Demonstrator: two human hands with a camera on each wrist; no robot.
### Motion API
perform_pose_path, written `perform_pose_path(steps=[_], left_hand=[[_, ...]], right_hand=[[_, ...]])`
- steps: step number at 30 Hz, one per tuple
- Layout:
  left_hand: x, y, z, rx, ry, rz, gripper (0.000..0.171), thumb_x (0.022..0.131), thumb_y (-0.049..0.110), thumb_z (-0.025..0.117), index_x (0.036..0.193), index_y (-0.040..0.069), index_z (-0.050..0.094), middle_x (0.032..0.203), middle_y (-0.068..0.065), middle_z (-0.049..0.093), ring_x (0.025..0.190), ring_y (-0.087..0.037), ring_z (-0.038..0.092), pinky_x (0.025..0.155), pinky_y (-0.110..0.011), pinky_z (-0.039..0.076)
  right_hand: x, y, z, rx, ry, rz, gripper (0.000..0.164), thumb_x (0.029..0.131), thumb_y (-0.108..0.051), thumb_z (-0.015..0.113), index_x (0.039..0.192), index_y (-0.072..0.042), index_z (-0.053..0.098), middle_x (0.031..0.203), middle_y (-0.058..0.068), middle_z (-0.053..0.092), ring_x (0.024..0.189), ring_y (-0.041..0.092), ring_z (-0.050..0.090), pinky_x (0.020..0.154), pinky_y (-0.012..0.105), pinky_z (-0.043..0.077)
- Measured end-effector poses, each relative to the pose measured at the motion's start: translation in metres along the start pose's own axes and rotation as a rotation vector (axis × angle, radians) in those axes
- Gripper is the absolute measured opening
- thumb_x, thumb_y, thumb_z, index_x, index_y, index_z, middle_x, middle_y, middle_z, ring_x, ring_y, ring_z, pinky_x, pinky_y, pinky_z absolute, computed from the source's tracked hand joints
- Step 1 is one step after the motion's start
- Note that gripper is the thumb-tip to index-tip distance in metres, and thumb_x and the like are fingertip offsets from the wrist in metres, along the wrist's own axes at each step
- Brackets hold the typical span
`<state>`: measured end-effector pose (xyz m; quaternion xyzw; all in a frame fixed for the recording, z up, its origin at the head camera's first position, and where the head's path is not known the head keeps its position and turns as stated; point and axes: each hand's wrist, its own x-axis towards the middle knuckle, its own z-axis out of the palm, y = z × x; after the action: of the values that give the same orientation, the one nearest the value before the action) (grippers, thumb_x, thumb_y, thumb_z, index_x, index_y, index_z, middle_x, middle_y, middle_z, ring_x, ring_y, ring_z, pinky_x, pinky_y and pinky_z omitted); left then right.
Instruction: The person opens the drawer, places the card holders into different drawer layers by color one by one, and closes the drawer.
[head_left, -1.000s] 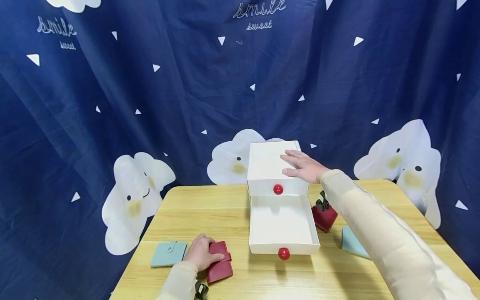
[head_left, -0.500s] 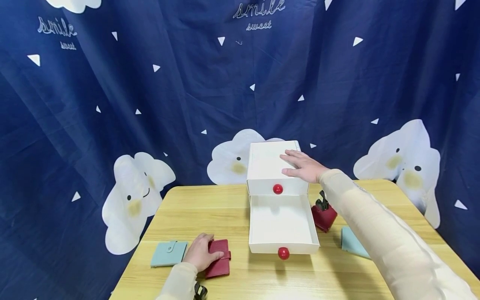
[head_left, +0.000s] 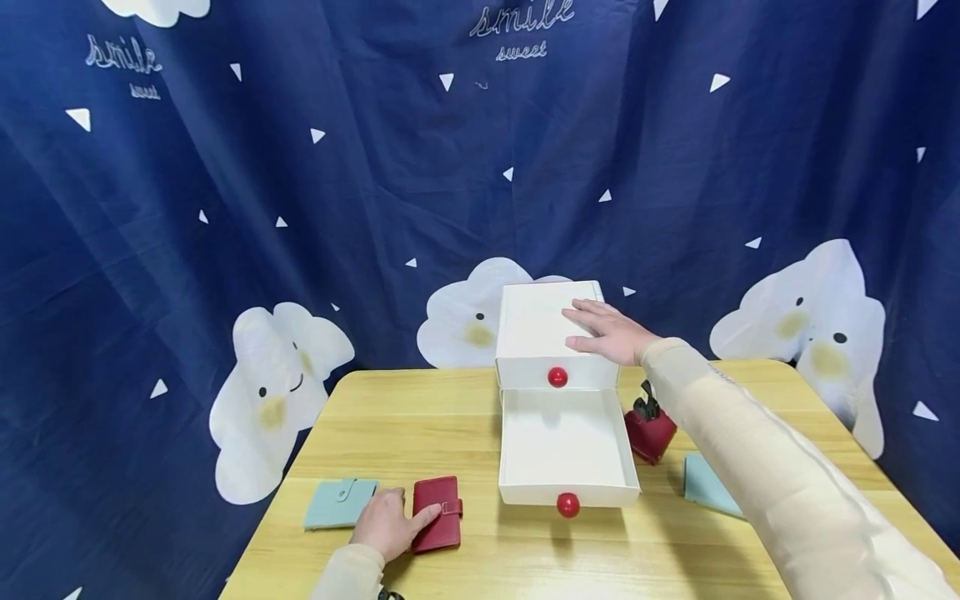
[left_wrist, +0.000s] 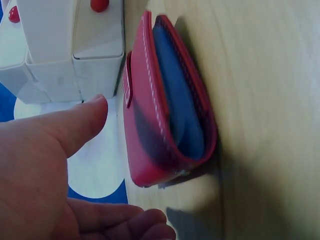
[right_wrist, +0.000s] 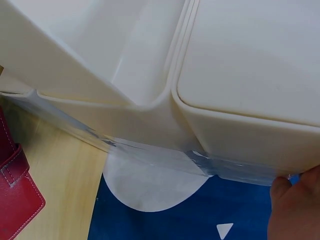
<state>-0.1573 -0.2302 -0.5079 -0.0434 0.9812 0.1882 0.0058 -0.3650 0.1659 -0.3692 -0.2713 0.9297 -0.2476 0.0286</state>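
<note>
A red snap-strap wallet (head_left: 438, 533) lies on the table left of the white drawer box (head_left: 534, 312). My left hand (head_left: 386, 523) is just left of this wallet, its thumb reaching over the cover in the head view. In the left wrist view the thumb and fingers stand apart beside the wallet (left_wrist: 147, 125), whose blue inner sleeves show at the edge. My right hand (head_left: 611, 333) rests with spread fingers on the box top, at its right side. The box's lower drawer (head_left: 525, 495), with a red knob (head_left: 567, 505), is pulled out and holds nothing.
Left of my left hand lies a light blue wallet (head_left: 337, 504). Right of the box are a dark red pouch (head_left: 651, 437) with a black strap and a light blue item (head_left: 707, 483), partly behind my right sleeve. A blue curtain (head_left: 375, 167) hangs behind the table.
My left hand has let go of the red wallet and drawn back to the left. The wallet has turned slightly straighter. My right hand has stayed on the box.
</note>
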Motion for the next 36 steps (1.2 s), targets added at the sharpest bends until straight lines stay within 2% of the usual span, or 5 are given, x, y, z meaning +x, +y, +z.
perform_pose_path(steps=[5, 10, 25, 30, 36], left_hand=[[-0.007, 0.007, 0.005, -0.002, 0.003, -0.043, 0.067, 0.077, 0.062, 0.069, 0.085, -0.004, 0.063, 0.074, -0.010, 0.061, 0.067, -0.024, 0.056, 0.065, -0.041, 0.050], [-0.009, 0.011, 0.013, -0.008, 0.018, -0.052, 0.057, 0.072, 0.063, 0.073, 0.071, 0.009, 0.054, 0.062, -0.001, 0.050, 0.057, -0.016, 0.045, 0.055, -0.032, 0.042], [-0.004, 0.010, 0.023, -0.050, 0.041, -0.102, 0.068, 0.062, 0.062, 0.081, 0.084, 0.002, 0.056, 0.068, -0.003, 0.054, 0.059, -0.018, 0.050, 0.055, -0.035, 0.044], [-0.002, 0.010, 0.024, -0.080, 0.024, -0.126, 0.069, 0.065, 0.060, 0.080, 0.089, 0.000, 0.057, 0.070, -0.004, 0.054, 0.062, -0.018, 0.050, 0.058, -0.035, 0.046], [-0.002, 0.008, 0.025, -0.109, 0.026, -0.115, 0.068, 0.069, 0.058, 0.078, 0.091, -0.003, 0.056, 0.070, -0.004, 0.053, 0.061, -0.018, 0.050, 0.056, -0.035, 0.045]], right_hand=[[0.000, 0.001, 0.000, 0.000, 0.000, -0.004, 0.078, 0.090, -0.064, 0.050, 0.152, -0.021, 0.031, 0.160, 0.007, 0.014, 0.146, 0.030, 0.005, 0.114, 0.057, 0.009], [0.000, 0.001, 0.000, 0.002, 0.000, 0.007, 0.077, 0.090, -0.063, 0.050, 0.152, -0.021, 0.031, 0.160, 0.006, 0.014, 0.146, 0.030, 0.005, 0.114, 0.058, 0.009], [0.002, 0.002, 0.001, 0.009, -0.001, 0.012, 0.076, 0.090, -0.063, 0.050, 0.152, -0.023, 0.030, 0.160, 0.004, 0.014, 0.146, 0.029, 0.004, 0.114, 0.058, 0.010], [0.002, 0.003, 0.001, 0.013, 0.000, 0.009, 0.077, 0.090, -0.064, 0.050, 0.152, -0.023, 0.031, 0.160, 0.004, 0.014, 0.146, 0.028, 0.004, 0.114, 0.058, 0.010], [0.000, 0.002, 0.001, 0.022, 0.003, 0.006, 0.077, 0.090, -0.064, 0.050, 0.152, -0.022, 0.031, 0.160, 0.005, 0.014, 0.146, 0.029, 0.004, 0.114, 0.058, 0.009]])
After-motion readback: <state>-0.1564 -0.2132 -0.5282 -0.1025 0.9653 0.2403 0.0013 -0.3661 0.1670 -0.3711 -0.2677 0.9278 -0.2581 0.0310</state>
